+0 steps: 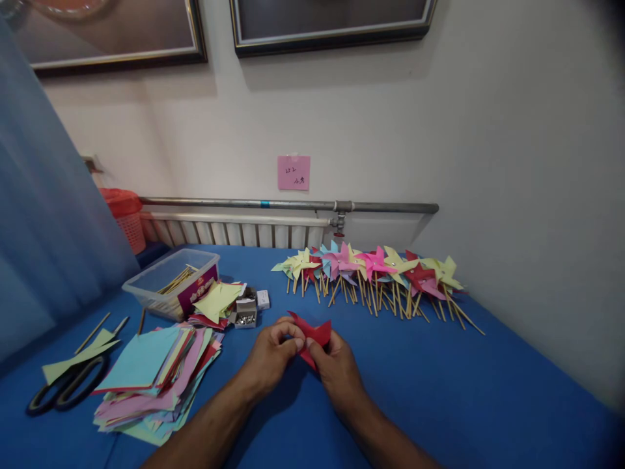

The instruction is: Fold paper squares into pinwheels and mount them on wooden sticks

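Red folded paper (320, 333), pinched in the fingers (291, 345) of left hand (270, 356) and right hand (339, 372), blue table (439, 384) below, pinwheels (375, 262) beyond

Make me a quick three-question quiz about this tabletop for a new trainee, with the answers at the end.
1. What colour is the paper piece between the left hand and the right hand?
2. True or false: the pinwheels lie to the right of the paper stack.
3. Fill in: the clear box holds thin ____.

Key: 1 red; 2 true; 3 sticks.
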Motion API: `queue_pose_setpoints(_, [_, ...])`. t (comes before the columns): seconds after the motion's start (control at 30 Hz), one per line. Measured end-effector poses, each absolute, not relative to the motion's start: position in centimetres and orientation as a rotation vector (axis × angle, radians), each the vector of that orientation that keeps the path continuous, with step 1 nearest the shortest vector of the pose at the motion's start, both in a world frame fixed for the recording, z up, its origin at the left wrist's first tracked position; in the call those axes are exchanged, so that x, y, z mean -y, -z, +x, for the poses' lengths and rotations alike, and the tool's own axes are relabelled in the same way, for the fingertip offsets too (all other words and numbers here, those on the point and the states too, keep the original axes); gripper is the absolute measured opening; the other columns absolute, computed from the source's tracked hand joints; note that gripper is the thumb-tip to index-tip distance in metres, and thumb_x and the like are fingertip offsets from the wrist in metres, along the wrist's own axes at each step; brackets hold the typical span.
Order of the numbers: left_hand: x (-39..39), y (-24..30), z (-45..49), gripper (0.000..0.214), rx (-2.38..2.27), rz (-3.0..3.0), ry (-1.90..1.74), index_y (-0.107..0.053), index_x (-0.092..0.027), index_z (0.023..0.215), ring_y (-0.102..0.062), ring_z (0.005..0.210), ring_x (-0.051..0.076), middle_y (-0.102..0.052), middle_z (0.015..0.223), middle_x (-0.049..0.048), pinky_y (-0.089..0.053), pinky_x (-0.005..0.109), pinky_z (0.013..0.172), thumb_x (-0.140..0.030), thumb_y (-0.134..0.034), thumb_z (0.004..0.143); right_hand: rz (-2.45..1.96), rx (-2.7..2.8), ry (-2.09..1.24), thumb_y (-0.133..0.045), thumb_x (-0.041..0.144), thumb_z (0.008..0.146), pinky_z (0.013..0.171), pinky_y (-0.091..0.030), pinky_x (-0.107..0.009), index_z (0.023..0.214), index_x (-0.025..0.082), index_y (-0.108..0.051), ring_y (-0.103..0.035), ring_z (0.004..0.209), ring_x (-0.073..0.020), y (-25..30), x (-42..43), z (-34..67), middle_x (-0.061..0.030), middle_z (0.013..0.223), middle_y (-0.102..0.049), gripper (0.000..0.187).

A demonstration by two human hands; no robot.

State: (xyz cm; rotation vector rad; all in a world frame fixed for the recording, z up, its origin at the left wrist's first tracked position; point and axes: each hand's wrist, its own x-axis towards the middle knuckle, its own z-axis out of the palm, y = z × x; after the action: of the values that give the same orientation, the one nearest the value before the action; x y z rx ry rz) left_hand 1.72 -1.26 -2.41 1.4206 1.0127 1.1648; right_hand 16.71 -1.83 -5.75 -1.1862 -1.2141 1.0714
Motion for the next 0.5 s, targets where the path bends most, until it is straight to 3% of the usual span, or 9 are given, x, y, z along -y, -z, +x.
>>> queue_pose_setpoints(0.3, [1.29, 2.55, 1.65, 0.018, -1.033, 1.412, -1.155, -0.064, -0.017, 0.066, -0.053, 0.076, 0.016, -0.061, 0.091, 0.0036, -0.039, 0.027, 0.068, -0.033, -0.068, 0.074, -1.082, 1.238, -1.127, -0.068, 0.04, 0.081, 0.067, -0.05, -0.03, 0.097, 0.021, -0.076, -0.064, 0.072, -0.0205, 5.38, 1.99, 16.74, -0.0024, 0.084, -0.076, 0.026])
queue_pose_setpoints(0.5, [1.32, 2.71, 1.67, 0.018, -1.044, 1.452, -1.165, -0.063, -0.017, 0.065, -0.051, 0.074, 0.015, -0.059, 0.084, 0.0017, -0.039, 0.026, 0.069, -0.032, -0.066, 0.075, -1.089, 1.238, -1.118, -0.07, 0.041, 0.081, 0.065, -0.05, -0.03, 0.093, 0.02, -0.076, -0.061, 0.069, -0.0195, 5.7, 1.95, 16.84, -0.0019, 0.078, -0.074, 0.025])
